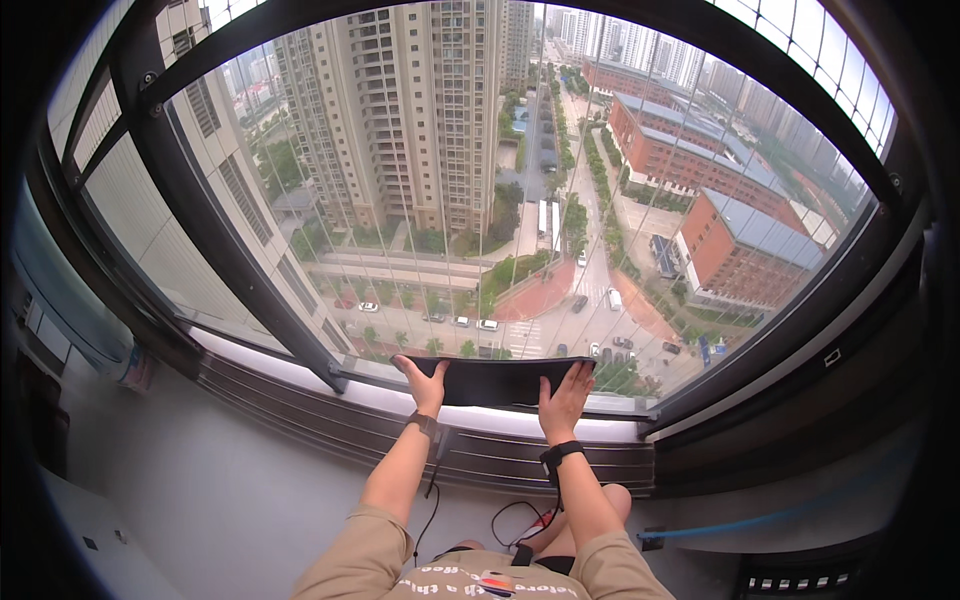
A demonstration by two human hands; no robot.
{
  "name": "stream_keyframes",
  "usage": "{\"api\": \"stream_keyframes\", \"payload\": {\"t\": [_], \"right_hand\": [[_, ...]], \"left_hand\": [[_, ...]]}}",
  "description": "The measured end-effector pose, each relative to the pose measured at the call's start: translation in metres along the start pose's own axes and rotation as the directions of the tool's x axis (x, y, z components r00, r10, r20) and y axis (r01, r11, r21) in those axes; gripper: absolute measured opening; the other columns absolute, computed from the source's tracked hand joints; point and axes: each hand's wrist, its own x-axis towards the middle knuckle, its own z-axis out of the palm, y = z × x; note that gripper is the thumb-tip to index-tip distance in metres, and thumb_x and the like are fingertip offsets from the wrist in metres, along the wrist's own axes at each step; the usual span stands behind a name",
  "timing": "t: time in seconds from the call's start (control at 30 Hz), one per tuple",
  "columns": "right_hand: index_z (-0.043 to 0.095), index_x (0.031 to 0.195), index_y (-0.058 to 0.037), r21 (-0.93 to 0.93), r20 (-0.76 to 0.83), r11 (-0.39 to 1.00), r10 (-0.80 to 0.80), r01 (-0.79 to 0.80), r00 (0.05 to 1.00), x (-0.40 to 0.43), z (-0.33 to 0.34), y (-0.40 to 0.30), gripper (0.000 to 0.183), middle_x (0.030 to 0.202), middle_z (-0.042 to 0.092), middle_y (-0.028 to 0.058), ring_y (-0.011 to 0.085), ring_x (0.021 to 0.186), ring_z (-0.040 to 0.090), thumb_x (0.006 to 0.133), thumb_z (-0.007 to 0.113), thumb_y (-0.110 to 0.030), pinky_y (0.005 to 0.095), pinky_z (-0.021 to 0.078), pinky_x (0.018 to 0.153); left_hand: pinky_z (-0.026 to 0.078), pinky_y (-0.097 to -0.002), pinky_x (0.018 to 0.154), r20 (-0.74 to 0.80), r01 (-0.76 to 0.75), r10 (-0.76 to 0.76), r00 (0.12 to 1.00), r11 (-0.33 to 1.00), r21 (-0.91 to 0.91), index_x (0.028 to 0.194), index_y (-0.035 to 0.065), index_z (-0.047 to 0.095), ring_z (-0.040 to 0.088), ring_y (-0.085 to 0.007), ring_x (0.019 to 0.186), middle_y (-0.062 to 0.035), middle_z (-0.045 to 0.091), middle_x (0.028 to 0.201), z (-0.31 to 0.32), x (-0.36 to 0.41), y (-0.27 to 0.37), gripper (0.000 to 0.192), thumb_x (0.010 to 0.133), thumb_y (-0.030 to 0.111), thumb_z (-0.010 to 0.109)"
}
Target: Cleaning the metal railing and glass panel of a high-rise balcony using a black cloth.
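Note:
A dark, flat, flexible-looking piece (491, 381), its material not clear, is held up across the lower part of the window. At its left end is my left hand (425, 382), the thumb and fingers spread at its edge. My right hand (566, 397) presses on its right end, fingers pointing up along the top corner. Both arms reach forward at about the same height. Each wrist wears a dark band, and a black cable (429, 517) hangs down below the left one. Another cable loops below the right wrist.
A large window with dark frame bars (247, 277) and thin vertical wires stands in front. Below it run a white sill (622, 430) and a dark slatted panel (525, 454). A blue pole or hose (720, 523) lies at the right. Streets and tall buildings show far below outside.

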Motion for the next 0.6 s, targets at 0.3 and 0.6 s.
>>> {"api": "stream_keyframes", "payload": {"t": [0.3, 0.6], "right_hand": [[0.014, 0.144, 0.0073, 0.139, -0.548, 0.963, -0.118, 0.229, 0.828, 0.151, -0.149, -0.072, 0.071, 0.151, 0.009, 0.0294, 0.0428, 0.141, 0.008, 0.094, 0.051, -0.026, 0.0451, 0.011, 0.114], [0.008, 0.146, 0.004, -0.012, -0.685, 0.957, -0.22, 0.291, 0.694, 0.264, -0.296, -0.008, 0.076, 0.154, 0.005, 0.0222, 0.0312, 0.143, 0.005, 0.097, 0.044, -0.041, 0.0353, 0.006, 0.116]], "left_hand": [[0.006, -0.0535, 0.112, -0.376, -0.525, 0.477, 0.795, 0.85, -0.031, 0.146, -0.0049, 0.003, 0.0, -0.0395, 0.142, -0.0289, 0.003, 0.152, -0.043, 0.037, 0.274, 0.104, 0.083, 0.049, 0.065], [0.003, -0.07, 0.102, -0.298, -0.796, 0.797, 0.526, 0.585, 0.159, 0.146, -0.0045, 0.004, 0.002, -0.0494, 0.139, -0.0341, 0.002, 0.149, -0.006, 0.004, 0.45, 0.125, 0.066, 0.066, 0.069]]}}
